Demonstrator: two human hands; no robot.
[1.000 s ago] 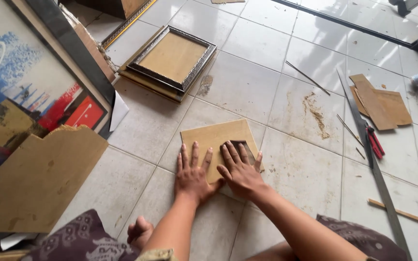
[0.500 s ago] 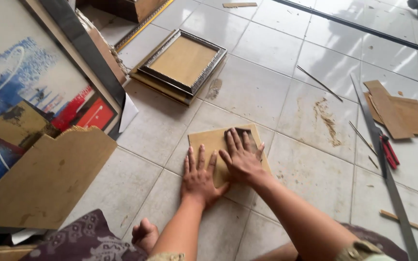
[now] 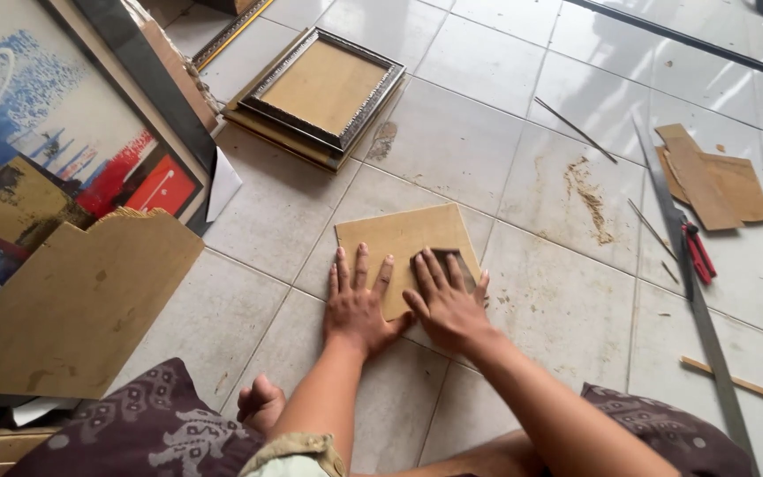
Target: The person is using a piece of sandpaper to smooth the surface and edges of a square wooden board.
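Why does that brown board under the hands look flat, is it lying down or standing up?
Lying down. The brown board rests flat on the tiled floor, with the left hand and right hand spread on it.

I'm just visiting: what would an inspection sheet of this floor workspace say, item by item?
Surface: pale tiled floor, dusty, with a sawdust streak.
Job's things: a tan board lying flat on the tiles.
Clutter: stacked picture frames, board offcuts, long metal ruler, red-handled cutter, thin rods, wooden strip.
Hands: left hand and right hand both flat, fingers spread, pressing on the board's near edge.
Cables: nothing seen.
Surroundings: a painted canvas and a large cut board at the left.
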